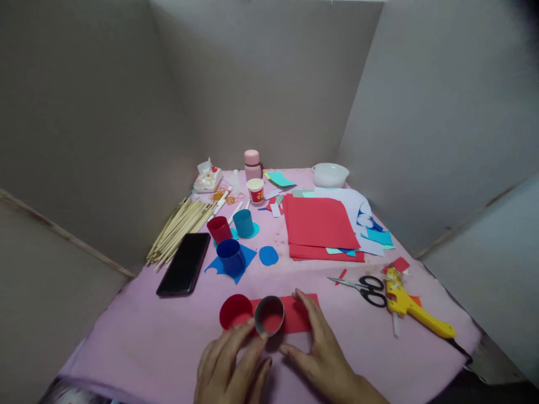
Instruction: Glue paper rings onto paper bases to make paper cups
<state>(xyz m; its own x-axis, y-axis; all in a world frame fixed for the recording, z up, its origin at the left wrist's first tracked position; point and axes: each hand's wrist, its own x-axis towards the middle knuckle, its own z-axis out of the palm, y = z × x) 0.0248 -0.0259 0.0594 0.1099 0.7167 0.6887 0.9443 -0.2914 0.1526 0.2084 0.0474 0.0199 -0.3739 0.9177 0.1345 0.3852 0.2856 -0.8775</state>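
A short grey cardboard ring (269, 316) stands on a strip of red paper (295, 314) near the table's front edge. The fingertips of my left hand (231, 367) touch the ring's near side, fingers stretched out. Flat on the red strip lies my right hand (322, 350), fingers extended, its thumb reaching toward the ring. A red paper circle (234, 312) lies just left of the ring, by my left fingertips.
Behind are red (219, 229), teal (243, 223) and blue (230, 256) paper cups, a black phone (185, 264), wooden sticks (179, 227), a red paper stack (320, 227), scissors (366, 288), a yellow glue gun (410, 306), a white bowl (330, 174) and a pink bottle (252, 164). Grey walls enclose the pink table.
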